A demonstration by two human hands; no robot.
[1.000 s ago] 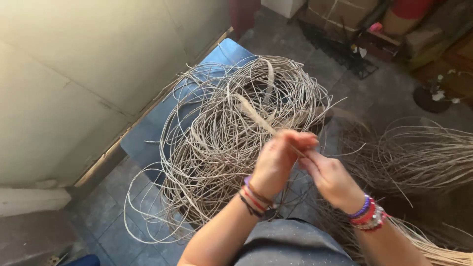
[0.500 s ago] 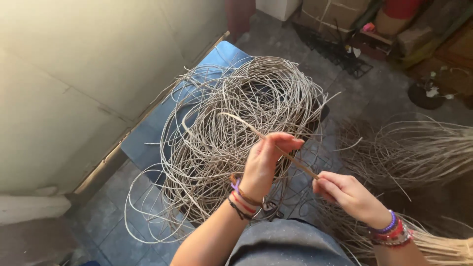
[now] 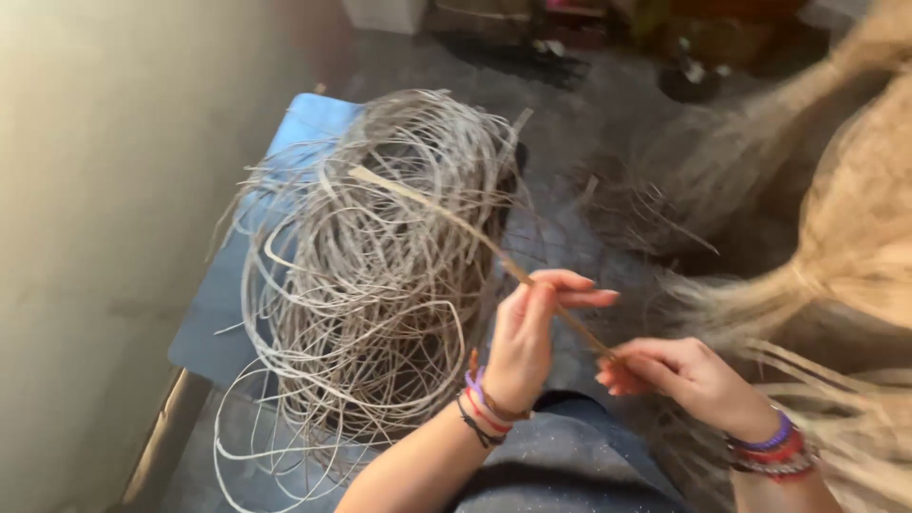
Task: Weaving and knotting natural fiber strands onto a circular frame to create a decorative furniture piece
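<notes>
The floor (image 3: 608, 123) is dark grey and rough, with a pale wall (image 3: 104, 237) running down the left side. A blue mat (image 3: 223, 304) lies on the floor beside the wall, and a big loose tangle of pale cane strips (image 3: 370, 275) sits on top of it, with stray loops spilling off its near edge. To the right, bundles of straw-coloured fibre (image 3: 836, 247) spread across the floor, blurred at the picture's edge. Dark clutter at the far end of the room is too blurred to tell apart.

One flat strip (image 3: 427, 209) rises out of the tangle and runs slantwise toward the person. The left hand (image 3: 532, 332) is raised with its fingers loosely curled around the strip, thumb and fingertips touching it. The right hand (image 3: 674, 375) sits just beside it, lower, pinching the strip's near end between thumb and fingers. Both wrists wear coloured bracelets (image 3: 484, 408). The person's grey-clad knee (image 3: 560, 465) lies below the hands.
</notes>
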